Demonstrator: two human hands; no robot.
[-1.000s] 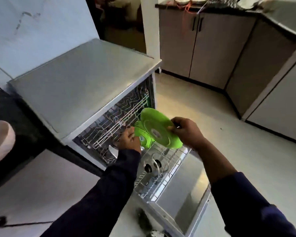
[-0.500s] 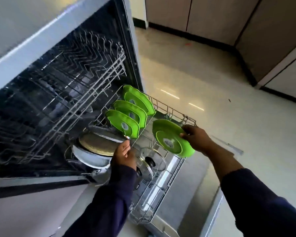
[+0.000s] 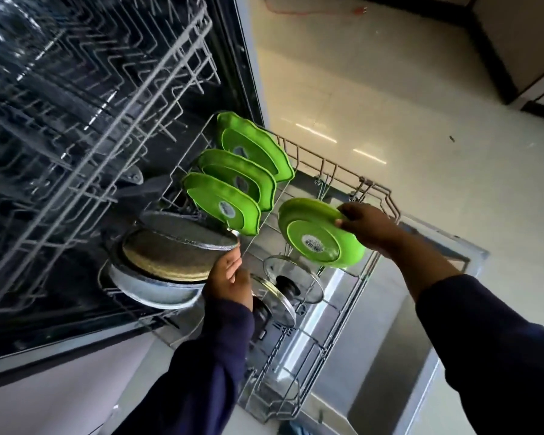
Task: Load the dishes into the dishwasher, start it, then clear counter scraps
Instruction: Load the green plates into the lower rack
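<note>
green plate (image 3: pixel 319 233) — gripped by right hand (image 3: pixel 369 229)

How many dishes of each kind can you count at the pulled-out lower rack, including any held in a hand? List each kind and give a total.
Green plates: 4, three standing in the lower rack, at and, and one held by the right hand
Glass lids: 2
Grey pans: 2
Total: 8

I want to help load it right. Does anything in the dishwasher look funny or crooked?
Nothing looks broken or spilled. Three green plates stand in a row in the lower rack. The two glass lids lean unevenly, and the right hand holds a fourth green plate not yet slotted.
</note>
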